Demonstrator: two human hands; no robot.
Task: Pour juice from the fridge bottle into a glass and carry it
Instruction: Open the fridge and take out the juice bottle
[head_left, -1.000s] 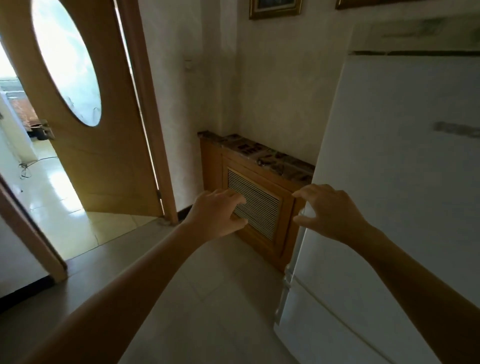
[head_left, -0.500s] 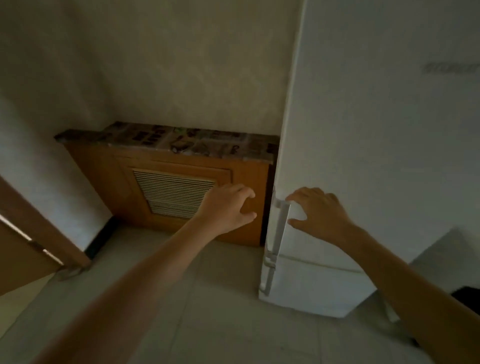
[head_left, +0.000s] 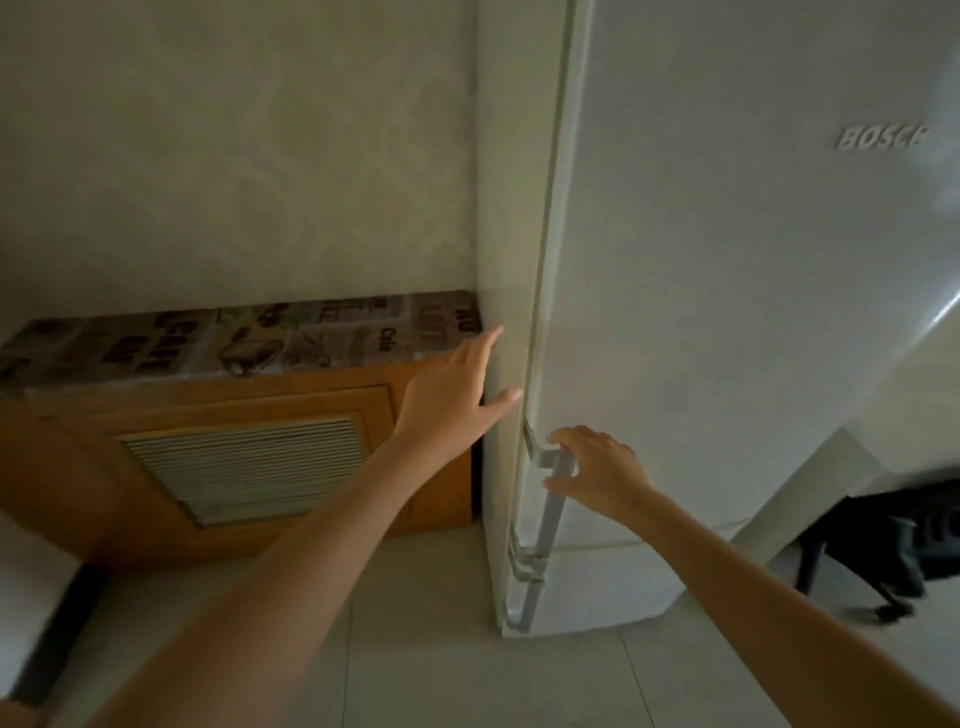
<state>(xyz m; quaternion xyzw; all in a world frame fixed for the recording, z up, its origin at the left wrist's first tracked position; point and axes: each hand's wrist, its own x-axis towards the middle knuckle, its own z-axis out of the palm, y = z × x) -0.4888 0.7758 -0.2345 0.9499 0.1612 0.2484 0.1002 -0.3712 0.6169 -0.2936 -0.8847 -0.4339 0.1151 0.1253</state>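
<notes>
At the left edge of the fridge (head_left: 727, 312), its door is still closed, so the juice bottle and any glass are out of my sight; I judge the bottle sits somewhere behind that door. My right hand (head_left: 597, 473) hangs at the top of the upper door handle (head_left: 553, 499), fingers loosely curved about the bar but not yet wrapped on it, holding nothing. My left hand (head_left: 457, 400) is spread flat, fingers straight, its tips at the fridge's side panel near the door seam; whether they press it I cannot tell. Below, a second handle (head_left: 527, 587) belongs to the lower door. Just beside the fridge on the left stands a wooden radiator cover (head_left: 234, 457) with a slatted grille and a printed sheet on top. Something dark (head_left: 883, 545) lies on the floor at the right, too blurred to name.

The risk I see: my left fingers lie close to the seam, and if I tug with a half-closed grip the handle could slip, or the swinging door could catch those fingers.
</notes>
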